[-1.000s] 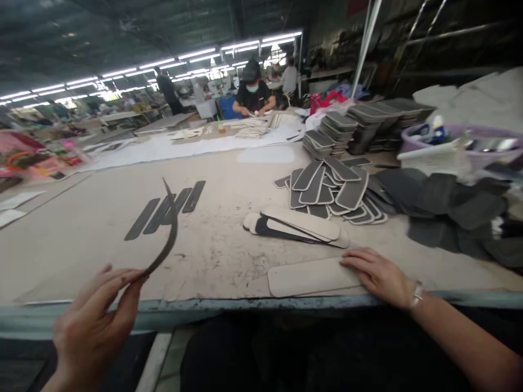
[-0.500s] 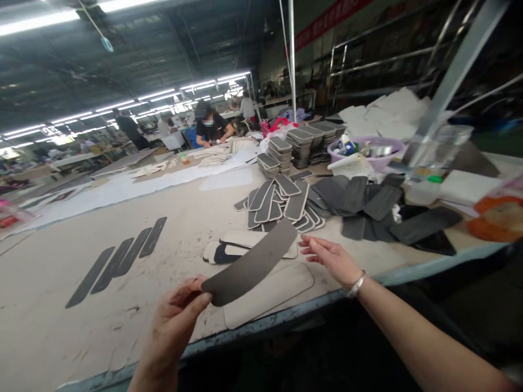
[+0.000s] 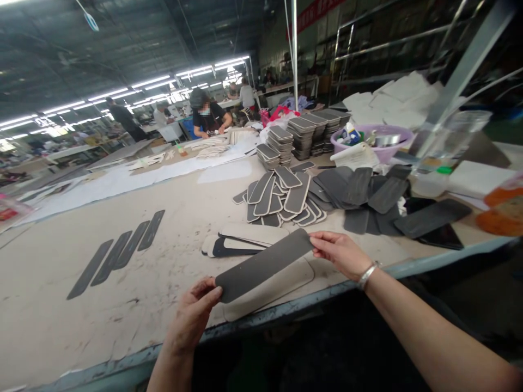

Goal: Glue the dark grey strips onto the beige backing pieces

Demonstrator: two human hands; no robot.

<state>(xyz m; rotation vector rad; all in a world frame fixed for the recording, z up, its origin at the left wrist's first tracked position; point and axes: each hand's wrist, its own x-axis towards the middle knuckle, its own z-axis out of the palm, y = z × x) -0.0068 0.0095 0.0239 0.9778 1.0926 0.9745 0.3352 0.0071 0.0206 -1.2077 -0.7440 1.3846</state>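
Note:
A long dark grey strip with rounded ends is stretched between my two hands, above the table's front edge. My left hand pinches its near left end between thumb and fingers. At the far right end, my right hand pinches the corner. Beneath the strip lies a larger beige panel with rounded corners, partly hidden by it. Just behind are a few beige and black strips, overlapping. A loose heap of grey pieces with pale borders lies farther back.
Four-sided dark strips lie in a slanted row at left. Dark grey pieces pile up at right, before a purple basin. Neat stacks stand behind. Across the table a co-worker handles pale pieces. A metal post rises at right.
My right hand has closed on the strip's far end, which it was apart from before. The strip, bowed earlier, is now straighter, and my left hand has shifted slightly right.

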